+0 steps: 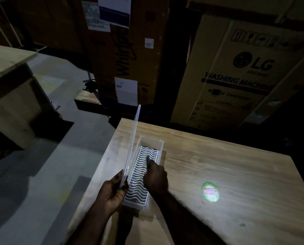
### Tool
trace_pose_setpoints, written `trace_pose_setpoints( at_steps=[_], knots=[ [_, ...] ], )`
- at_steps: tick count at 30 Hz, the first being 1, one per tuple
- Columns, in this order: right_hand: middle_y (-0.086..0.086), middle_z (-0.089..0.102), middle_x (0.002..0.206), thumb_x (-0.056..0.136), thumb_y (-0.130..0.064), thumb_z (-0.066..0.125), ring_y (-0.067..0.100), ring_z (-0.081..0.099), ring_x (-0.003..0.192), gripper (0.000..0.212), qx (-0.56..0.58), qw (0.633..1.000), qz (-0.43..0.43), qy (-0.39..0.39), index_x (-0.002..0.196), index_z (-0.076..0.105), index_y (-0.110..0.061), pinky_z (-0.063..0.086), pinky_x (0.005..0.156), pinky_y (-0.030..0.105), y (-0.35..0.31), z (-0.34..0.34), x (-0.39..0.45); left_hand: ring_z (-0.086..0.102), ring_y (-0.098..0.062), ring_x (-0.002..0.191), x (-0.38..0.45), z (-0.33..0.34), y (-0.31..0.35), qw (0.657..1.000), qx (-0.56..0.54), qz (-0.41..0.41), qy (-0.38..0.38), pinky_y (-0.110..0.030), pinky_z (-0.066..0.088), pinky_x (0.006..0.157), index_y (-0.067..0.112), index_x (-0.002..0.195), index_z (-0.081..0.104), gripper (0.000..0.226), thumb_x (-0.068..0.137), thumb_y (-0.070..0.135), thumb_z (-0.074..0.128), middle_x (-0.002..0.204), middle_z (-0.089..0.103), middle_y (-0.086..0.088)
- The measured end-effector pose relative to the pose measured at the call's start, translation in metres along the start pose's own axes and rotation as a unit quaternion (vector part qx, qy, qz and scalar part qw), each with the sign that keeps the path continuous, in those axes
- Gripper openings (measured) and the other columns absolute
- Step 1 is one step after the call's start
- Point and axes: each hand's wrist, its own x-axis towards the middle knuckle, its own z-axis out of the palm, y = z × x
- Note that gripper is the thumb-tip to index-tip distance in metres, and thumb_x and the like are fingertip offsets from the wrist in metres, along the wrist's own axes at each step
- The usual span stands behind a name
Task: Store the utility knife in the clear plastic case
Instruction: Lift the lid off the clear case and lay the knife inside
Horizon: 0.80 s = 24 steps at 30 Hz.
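Note:
A clear plastic case (159, 145) lies lengthwise near the left edge of a wooden table (218, 174); a white wavy grid lines its bottom. Its clear lid (134, 138) stands upright along the case's left side. My left hand (112, 193) pinches the lid's near end and holds it up. My right hand (155, 175) reaches into the case, shut on a dark utility knife (148, 160) whose tip shows just past my fingers, low over the grid. Most of the knife is hidden under the hand.
A round green and red sticker (210, 191) sits on the table right of the case. Large cardboard appliance boxes (236, 76) stand behind the table. Another wooden table (8, 68) is at the far left, with concrete floor (59, 156) between.

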Motion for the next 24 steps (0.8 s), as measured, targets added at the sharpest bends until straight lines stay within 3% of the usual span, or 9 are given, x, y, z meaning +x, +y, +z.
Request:
trace_pose_setpoints(
  at_steps=[5,9,16,18,20,21,24],
  knots=[
    [0.016,0.063,0.115,0.089,-0.013,0.039,0.038,0.059,0.112,0.03,-0.093,0.995,-0.042,0.007,0.114,0.055,-0.016,0.05,0.09,0.042,-0.007,0.009,-0.002,0.066,-0.016,0.052,0.002,-0.006,0.001,1.0,0.006,0.011,0.003,-0.021,0.05,0.044,-0.009,0.085,0.068,0.078,0.009,-0.012,0.085,0.064,0.068,-0.016],
    [0.012,0.065,0.114,0.089,-0.015,0.042,0.034,0.06,0.113,0.029,-0.115,0.993,-0.027,-0.007,0.112,0.059,-0.018,0.05,0.092,0.041,-0.004,0.017,0.001,0.064,-0.016,0.051,0.003,-0.008,0.001,1.0,0.011,0.009,0.003,-0.021,0.049,0.042,-0.009,0.09,0.066,0.081,0.011,-0.011,0.085,0.064,0.066,-0.015],
    [0.013,0.064,0.114,0.089,-0.016,0.047,0.035,0.06,0.11,0.023,-0.205,0.974,-0.081,-0.04,0.109,0.058,-0.01,0.049,0.089,0.039,0.002,0.016,0.011,0.065,-0.016,0.052,0.003,-0.009,0.003,1.0,-0.002,0.004,0.002,-0.021,0.051,0.045,-0.008,0.091,0.067,0.079,0.015,-0.008,0.087,0.066,0.068,-0.014],
    [0.014,0.068,0.101,0.083,-0.017,0.057,0.034,0.066,0.096,0.02,-0.237,0.966,-0.101,-0.012,0.101,0.061,-0.008,0.053,0.079,0.04,-0.002,0.018,0.007,0.065,-0.015,0.052,0.003,-0.009,0.003,1.0,0.001,0.006,-0.002,-0.021,0.051,0.045,-0.007,0.09,0.068,0.077,0.016,-0.007,0.087,0.067,0.068,-0.013],
    [0.01,0.07,0.073,0.064,-0.021,0.075,0.032,0.069,0.067,0.023,-0.279,0.955,-0.098,-0.025,0.081,0.065,-0.01,0.055,0.057,0.036,-0.004,0.018,0.007,0.065,-0.014,0.053,0.004,-0.009,0.002,1.0,0.008,0.01,0.001,-0.021,0.051,0.045,-0.006,0.087,0.069,0.074,0.015,-0.006,0.087,0.067,0.067,-0.013],
    [0.01,0.07,0.072,0.064,-0.02,0.075,0.031,0.069,0.067,0.023,-0.296,0.949,-0.103,-0.021,0.082,0.066,-0.01,0.055,0.056,0.036,-0.003,0.02,0.007,0.064,-0.014,0.053,0.004,-0.009,0.002,1.0,0.013,0.012,0.003,-0.02,0.05,0.045,-0.006,0.086,0.07,0.073,0.015,-0.006,0.087,0.067,0.067,-0.013],
    [0.014,0.068,0.108,0.09,-0.011,0.044,0.036,0.064,0.103,0.028,-0.289,0.944,-0.155,-0.032,0.115,0.056,-0.007,0.05,0.083,0.04,0.004,0.028,0.007,0.063,-0.014,0.051,0.004,-0.008,0.001,1.0,0.018,0.013,0.004,-0.02,0.05,0.044,-0.006,0.082,0.071,0.069,0.015,-0.004,0.088,0.065,0.067,-0.012]
  ],
)
